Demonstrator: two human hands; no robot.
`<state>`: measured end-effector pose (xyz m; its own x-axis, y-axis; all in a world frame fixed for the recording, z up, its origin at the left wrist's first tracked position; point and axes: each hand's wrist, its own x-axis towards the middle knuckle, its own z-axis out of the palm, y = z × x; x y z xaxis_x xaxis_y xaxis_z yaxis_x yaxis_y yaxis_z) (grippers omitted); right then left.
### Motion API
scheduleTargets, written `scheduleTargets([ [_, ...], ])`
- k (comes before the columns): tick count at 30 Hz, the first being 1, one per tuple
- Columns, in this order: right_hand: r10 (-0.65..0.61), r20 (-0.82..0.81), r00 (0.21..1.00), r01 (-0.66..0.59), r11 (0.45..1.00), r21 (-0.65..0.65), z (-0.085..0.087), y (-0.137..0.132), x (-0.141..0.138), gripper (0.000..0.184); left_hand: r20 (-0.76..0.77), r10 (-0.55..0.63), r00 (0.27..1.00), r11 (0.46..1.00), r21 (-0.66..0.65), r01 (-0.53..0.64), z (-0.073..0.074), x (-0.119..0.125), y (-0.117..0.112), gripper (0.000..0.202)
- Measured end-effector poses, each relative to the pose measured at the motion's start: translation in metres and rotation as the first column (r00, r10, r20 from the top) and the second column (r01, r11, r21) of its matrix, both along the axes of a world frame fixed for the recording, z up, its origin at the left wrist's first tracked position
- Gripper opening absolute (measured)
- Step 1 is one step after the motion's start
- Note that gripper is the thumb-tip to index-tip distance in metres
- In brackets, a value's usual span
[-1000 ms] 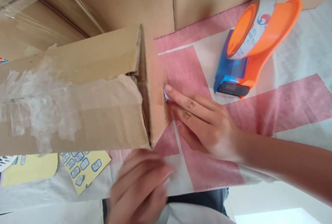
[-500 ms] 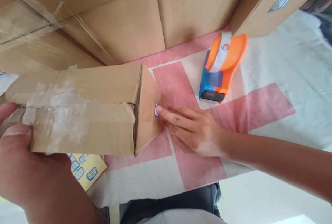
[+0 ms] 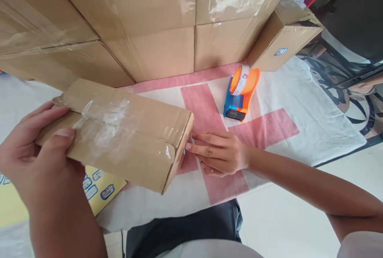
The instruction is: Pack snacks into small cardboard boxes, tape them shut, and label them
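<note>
My left hand grips the far left end of a narrow cardboard box, thumb on top and fingers at its edge. Clear tape covers the middle of the box's upper face, and the box tilts down toward its right end. At that end, my right hand has its fingers stretched out, one fingertip against the end face. A small blue-edged sticker there is mostly hidden by the fingertip and the steep angle. Under my left wrist lies a yellow sheet with several blue-edged stickers, partly covered.
Large taped cartons form a wall behind the work spot. An orange and blue tape dispenser stands right of the box. Farther right is another small box with a blue-edged sticker. A red and white cloth covers the table.
The box has swung so its right end sits lower and nearer me, turning the stickered face mostly out of sight. My right fingertip stays at that face. The view has shifted, showing more background.
</note>
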<state>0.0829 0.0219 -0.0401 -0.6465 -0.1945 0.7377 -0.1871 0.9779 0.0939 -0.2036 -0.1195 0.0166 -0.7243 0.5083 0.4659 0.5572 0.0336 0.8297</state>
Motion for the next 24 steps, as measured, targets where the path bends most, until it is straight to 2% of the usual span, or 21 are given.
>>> scheduleTargets([
  [4, 0.059, 0.078, 0.995, -0.065, 0.995, 0.080, 0.001, 0.000, 0.003, 0.017, 0.030, -0.058, 0.998, 0.987, 0.153, 0.053, -0.001, -0.010, -0.002, 0.046],
  [8, -0.045, 0.084, 0.995, 0.039, 0.997, 0.067, 0.001, 0.014, 0.007, 0.018, -0.022, -0.075, 0.997, 0.981, 0.179, 0.078, -0.005, -0.017, 0.001, 0.040],
  [12, -0.073, 0.183, 0.980, 0.055, 0.993, 0.102, 0.005, 0.019, 0.012, 0.017, -0.014, -0.121, 0.993, 0.971, 0.205, 0.121, -0.007, -0.021, 0.003, 0.038],
  [14, -0.087, 0.207, 0.974, 0.076, 0.995, 0.063, 0.007, 0.005, 0.013, 0.017, -0.016, -0.120, 0.993, 0.975, 0.187, 0.121, -0.007, -0.021, 0.002, 0.037],
  [17, -0.140, 0.187, 0.972, 0.160, 0.982, -0.096, 0.006, -0.040, 0.009, 0.018, -0.020, -0.109, 0.994, 0.981, 0.160, 0.111, -0.004, -0.017, 0.000, 0.034],
  [21, -0.195, 0.171, 0.966, 0.247, 0.894, -0.374, -0.001, -0.106, 0.000, 0.024, -0.024, -0.095, 0.995, 0.985, 0.141, 0.097, -0.003, -0.015, 0.000, 0.033],
  [24, -0.247, 0.148, 0.957, 0.287, 0.865, -0.412, -0.006, -0.131, -0.003, 0.021, -0.036, -0.094, 0.995, 0.988, 0.120, 0.097, -0.007, -0.019, 0.001, 0.034],
])
